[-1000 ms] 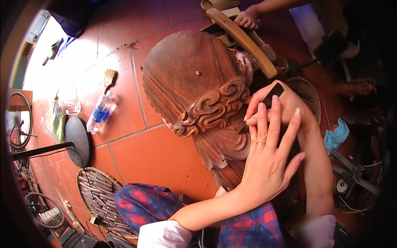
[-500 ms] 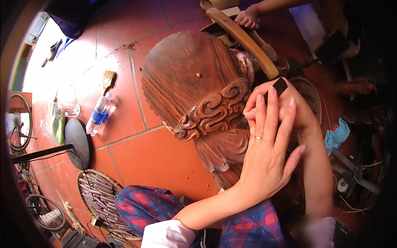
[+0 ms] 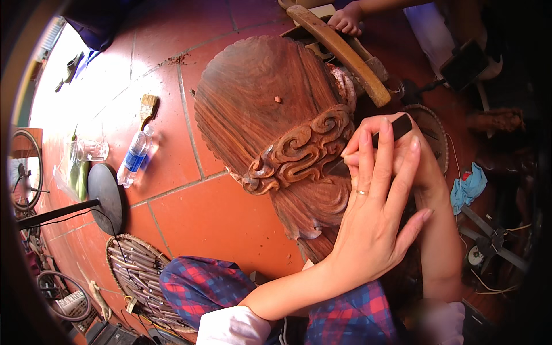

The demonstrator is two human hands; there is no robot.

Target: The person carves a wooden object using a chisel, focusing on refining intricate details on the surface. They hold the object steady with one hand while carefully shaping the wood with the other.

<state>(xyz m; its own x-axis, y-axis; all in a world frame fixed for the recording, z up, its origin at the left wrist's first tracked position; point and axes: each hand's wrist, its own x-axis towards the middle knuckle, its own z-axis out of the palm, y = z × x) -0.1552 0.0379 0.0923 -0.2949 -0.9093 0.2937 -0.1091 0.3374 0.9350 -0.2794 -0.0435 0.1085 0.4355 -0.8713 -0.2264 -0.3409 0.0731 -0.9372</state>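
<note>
A dark reddish-brown wood carving (image 3: 259, 86) with a scalloped edge lies before me, a band of raised scrolls (image 3: 305, 149) crossing its middle. My right hand (image 3: 417, 155) is closed around a dark, flat chisel (image 3: 394, 131), its black end standing out above the fingers. The thin tip of this tool meets the wood just below the scrolls. Over the right hand lies my left hand (image 3: 371, 227), ring on one finger, fingers stretched out and thumb apart. Its fingertips rest by the chisel and the right fingers, partly hiding the grip. A small wood chip (image 3: 278, 99) sits on the smooth face.
A wooden mallet-like bar (image 3: 345, 54) lies beyond the carving, near another person's foot (image 3: 347, 22). To the left are a brush (image 3: 148, 108), a plastic bottle (image 3: 135, 155), a glass (image 3: 94, 150), a round black stand base (image 3: 107, 198) and a basket of tools (image 3: 141, 276).
Both hands and the chisel have shifted slightly right relative to the carving. The left hand stays laid over the right. My view has moved a little.
</note>
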